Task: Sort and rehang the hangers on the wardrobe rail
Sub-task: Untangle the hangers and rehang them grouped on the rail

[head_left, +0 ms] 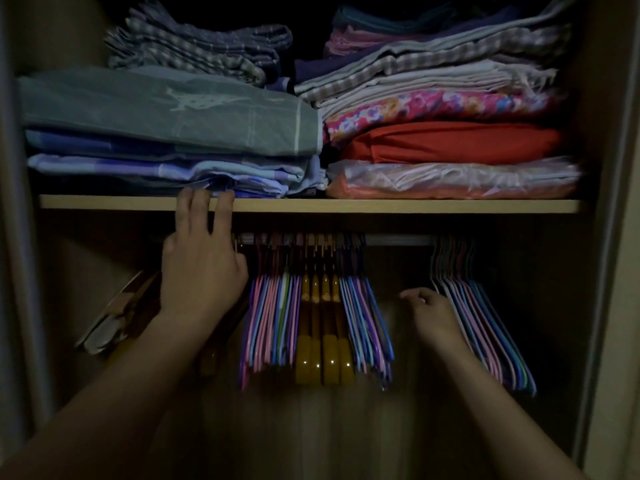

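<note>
A metal rail point(398, 240) runs under the wooden shelf point(381, 205) in a dim wardrobe. A tight middle bunch hangs on it: thin pink, blue and purple hangers point(268, 323), thick yellow hangers point(325, 358) in the centre, then more thin blue and pink hangers point(367, 323). A second bunch of thin hangers point(485, 323) hangs to the right, across a gap. My left hand point(201, 268) is raised at the middle bunch's left end, fingers spread on the shelf edge. My right hand point(429, 310) is curled against the right bunch's left side; its grip is hidden.
Folded linens fill the shelf: a grey-green and blue stack point(166, 133) at left, a floral, red and plastic-wrapped stack point(450, 147) at right. Pale objects point(107, 323) lean at the lower left behind my forearm. The wardrobe side walls stand close on both sides.
</note>
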The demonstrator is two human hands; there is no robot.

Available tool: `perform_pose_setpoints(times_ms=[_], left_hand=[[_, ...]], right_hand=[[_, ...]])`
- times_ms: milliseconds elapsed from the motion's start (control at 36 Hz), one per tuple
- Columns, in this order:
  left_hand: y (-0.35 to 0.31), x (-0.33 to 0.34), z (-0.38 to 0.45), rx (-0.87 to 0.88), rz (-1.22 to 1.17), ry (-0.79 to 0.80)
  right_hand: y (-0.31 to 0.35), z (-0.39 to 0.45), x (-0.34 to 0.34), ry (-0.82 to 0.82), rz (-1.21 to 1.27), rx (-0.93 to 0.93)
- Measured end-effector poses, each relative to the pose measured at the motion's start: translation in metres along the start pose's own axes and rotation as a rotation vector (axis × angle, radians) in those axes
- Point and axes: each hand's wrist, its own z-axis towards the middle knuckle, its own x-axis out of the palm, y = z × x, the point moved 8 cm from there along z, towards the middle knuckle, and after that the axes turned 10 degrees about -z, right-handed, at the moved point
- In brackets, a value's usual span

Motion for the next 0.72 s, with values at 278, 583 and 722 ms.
perform_pose_setpoints(times_ms=[278,583,722], left_hand=[[-0.001,0.007,0.000,-0.009,-0.003,-0.051],[0.000,0.006,-0.002,-0.002,-0.035,-0.080],[-0.002,0.003,-0.004,-0.006,-0.041,-0.068]], right_hand=[[-0.091,-0.080,0.006,0.066,0.100,0.085],[-0.045,-0.101,-0.057,-0.054,0.017,-0.112],[-0.034,-0.114,-0.059,0.053,0.168,-0.138]])
